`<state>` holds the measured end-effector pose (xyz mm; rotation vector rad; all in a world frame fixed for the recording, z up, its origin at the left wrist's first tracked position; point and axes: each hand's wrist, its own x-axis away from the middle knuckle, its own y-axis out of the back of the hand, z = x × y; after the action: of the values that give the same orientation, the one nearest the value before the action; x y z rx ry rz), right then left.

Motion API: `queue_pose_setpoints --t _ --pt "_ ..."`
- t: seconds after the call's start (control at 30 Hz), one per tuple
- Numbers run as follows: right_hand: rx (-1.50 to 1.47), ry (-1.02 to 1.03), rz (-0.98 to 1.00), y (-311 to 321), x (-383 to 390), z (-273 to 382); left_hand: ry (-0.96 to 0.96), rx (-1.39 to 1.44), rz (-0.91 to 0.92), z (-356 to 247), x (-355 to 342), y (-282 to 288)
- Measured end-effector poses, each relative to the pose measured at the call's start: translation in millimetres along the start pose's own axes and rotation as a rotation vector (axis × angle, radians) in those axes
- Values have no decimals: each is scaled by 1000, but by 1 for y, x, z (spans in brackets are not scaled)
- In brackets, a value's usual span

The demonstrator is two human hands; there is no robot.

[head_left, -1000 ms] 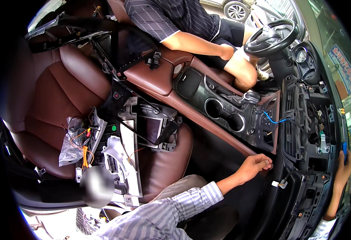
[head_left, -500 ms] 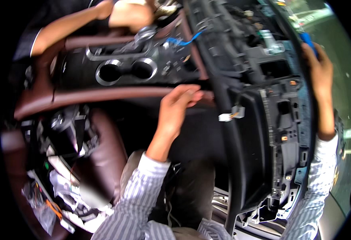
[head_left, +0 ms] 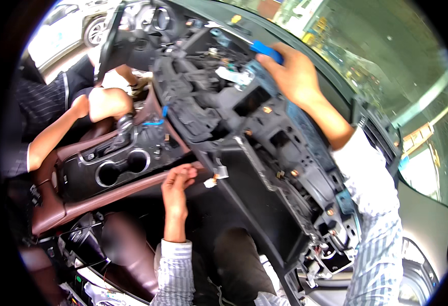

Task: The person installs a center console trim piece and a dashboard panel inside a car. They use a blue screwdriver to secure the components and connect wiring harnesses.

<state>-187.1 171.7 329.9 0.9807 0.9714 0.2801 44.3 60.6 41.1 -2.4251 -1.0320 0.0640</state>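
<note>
A blue-handled screwdriver (head_left: pixel 268 51) is in my right hand (head_left: pixel 296 74), over the far side of the opened dashboard (head_left: pixel 219 115) beside the windshield. Its thin shaft points away to the upper left, over the dashboard cavity. My left hand (head_left: pixel 176 187) hovers at the near edge of the centre console (head_left: pixel 168 149), its fingers curled together. Whether anything small is between those fingers cannot be made out. Close to its right, a white wire connector (head_left: pixel 210 182) hangs from the dashboard's lower edge.
A co-worker's bare arm (head_left: pixel 55 136) and knee (head_left: pixel 110 103) are beyond the console, near the steering wheel (head_left: pixel 160 19). A blue strip (head_left: pixel 155 122) lies by the gear lever (head_left: pixel 125 125). Loose parts and wires lie on the brown seat (head_left: pixel 132 255). The windshield (head_left: pixel 377 56) borders the right.
The view has turned, bringing the steering wheel into sight. My right hand has carried the screwdriver farther along the dashboard toward the steering-wheel side. My left hand stays curled by the console.
</note>
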Motion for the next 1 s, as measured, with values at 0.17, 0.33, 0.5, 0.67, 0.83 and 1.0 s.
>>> queue_pose_setpoints --t 0.17,0.33,0.5,0.67,0.83,1.0 --pt "89 67 -55 -9 -1 30 -49 -61 -37 -12 14 4" --pt "-6 54 -28 -15 9 -26 -184 -252 -18 3 8 -8" --pt "-31 40 -28 -12 1 -7 -351 -281 -46 10 -2 -7" --pt "70 98 -50 -24 6 -8 -377 -188 -22 -4 17 -11" --pt "-72 69 -82 -22 -8 -17 -653 -703 -169 -22 -13 -10" --pt "-39 103 11 -7 -22 -2 -635 -714 -257 -13 -4 -2"
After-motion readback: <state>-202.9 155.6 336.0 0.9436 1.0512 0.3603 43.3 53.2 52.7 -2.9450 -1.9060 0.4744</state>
